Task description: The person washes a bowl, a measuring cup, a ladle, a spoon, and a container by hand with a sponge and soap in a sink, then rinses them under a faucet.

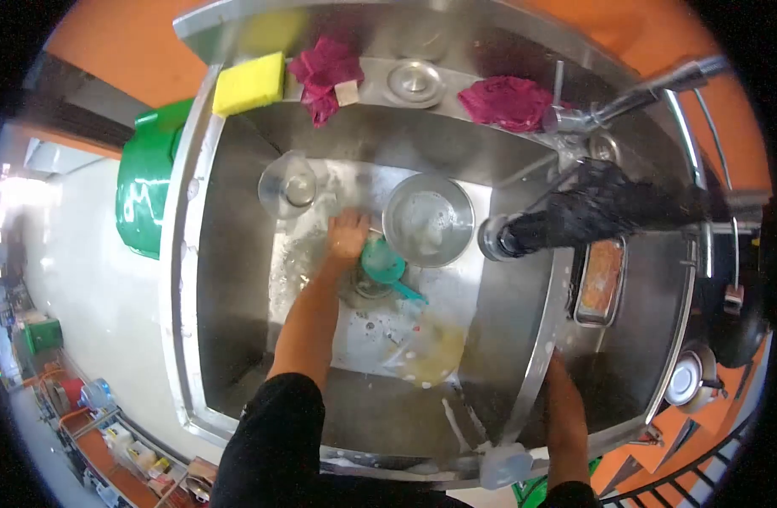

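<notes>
In the head view my left hand [348, 235] reaches down into a steel sink basin [244, 279], its fingers stretched out near the bottom. Just right of it lies a teal dipper [382, 261] with its handle pointing to the lower right. A round metal pot [429, 220] with some water in it stands beyond the dipper. A clear bowl-like container [287, 184] sits up and to the left of that hand. My right hand [560, 364] is at the divider between the two basins; its fingers are hard to make out.
A yellow sponge [248, 85], maroon cloths [325, 76] and a metal lid [414, 83] lie on the back ledge. The black-wrapped faucet [566, 216] hangs over the right side. A rectangular pan [600, 282] stands in the right basin. A green bin [151, 182] stands left.
</notes>
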A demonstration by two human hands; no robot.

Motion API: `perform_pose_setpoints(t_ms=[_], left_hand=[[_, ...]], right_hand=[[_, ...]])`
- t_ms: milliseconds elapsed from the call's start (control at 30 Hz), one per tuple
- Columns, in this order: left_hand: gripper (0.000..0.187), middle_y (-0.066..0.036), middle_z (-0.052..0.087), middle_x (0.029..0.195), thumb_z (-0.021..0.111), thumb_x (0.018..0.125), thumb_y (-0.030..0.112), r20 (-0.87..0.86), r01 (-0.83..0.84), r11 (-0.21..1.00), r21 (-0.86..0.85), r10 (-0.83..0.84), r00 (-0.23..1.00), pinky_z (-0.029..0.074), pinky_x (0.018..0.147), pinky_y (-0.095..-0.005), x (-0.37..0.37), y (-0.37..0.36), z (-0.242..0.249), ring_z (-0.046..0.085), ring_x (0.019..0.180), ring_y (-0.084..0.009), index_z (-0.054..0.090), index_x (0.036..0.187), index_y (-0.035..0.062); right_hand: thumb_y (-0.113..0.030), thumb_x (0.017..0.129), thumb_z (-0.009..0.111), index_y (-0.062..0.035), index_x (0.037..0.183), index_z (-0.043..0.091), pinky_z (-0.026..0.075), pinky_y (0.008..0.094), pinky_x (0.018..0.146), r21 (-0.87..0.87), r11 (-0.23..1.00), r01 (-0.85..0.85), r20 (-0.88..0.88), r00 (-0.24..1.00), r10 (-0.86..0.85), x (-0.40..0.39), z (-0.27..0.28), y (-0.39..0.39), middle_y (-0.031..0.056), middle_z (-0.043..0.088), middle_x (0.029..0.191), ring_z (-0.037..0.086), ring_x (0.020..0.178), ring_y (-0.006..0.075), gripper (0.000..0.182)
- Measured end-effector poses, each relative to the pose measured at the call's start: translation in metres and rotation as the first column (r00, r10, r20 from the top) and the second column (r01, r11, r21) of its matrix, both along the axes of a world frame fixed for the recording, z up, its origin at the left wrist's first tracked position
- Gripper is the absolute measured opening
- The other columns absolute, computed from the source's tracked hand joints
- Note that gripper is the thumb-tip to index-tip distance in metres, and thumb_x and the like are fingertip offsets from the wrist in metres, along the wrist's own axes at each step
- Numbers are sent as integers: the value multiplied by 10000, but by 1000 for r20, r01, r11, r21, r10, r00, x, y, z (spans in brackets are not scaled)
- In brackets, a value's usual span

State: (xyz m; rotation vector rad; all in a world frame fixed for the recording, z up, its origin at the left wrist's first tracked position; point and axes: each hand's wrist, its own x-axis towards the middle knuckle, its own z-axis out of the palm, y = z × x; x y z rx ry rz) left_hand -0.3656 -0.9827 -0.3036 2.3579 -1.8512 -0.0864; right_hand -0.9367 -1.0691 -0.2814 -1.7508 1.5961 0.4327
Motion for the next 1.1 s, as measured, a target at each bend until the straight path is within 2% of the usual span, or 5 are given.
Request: perform_pose_setpoints(t_ms=[333,533,667,767,1100], left_hand=[[317,-223,612,805,433,927,282,-542,-422,871,253,489,683,476,687,-465,-42,98,121,618,777,-370,525,975,-18],[235,-97,548,853,486,877,33,-914,-219,891,398,366,-174,473,573,-251,-60,125,219,522,633,-112,471,1103,-30],[140,-123,603,745,497,871,71,-966,-204,948,245,221,-130,482,586,-328,-87,147,272,588,609,-230,530,975,-17],[223,-305,584,811,509,864,157,-805,-292,957,5,177,566,447,674,-504,-106,165,295,558,813,-492,502,878,-66],[200,-298,567,700,485,902,168,-881,-486,861,151,340,329,417,624,-524,-104,216,294,578,722,-470,485,889,-31]], right_hand=[[-197,821,636,-29,1240,442,467,359,806,-196,930,311,665,739,-107,90,221,-21,127,569,1026,556,928,224,491],[-279,811,667,-17,1245,441,410,376,916,-407,876,-259,615,632,473,243,355,56,175,539,1161,532,1064,273,555],[-283,773,669,-94,1321,392,342,460,993,-534,759,-374,504,579,640,350,286,106,218,470,1212,389,1214,376,643],[-241,733,665,-142,1274,457,374,493,952,-780,580,-235,274,706,653,404,253,140,239,484,1177,438,1150,390,589],[-73,729,545,26,1031,557,509,383,616,15,942,334,793,571,-215,431,232,123,201,644,831,651,808,309,318]])
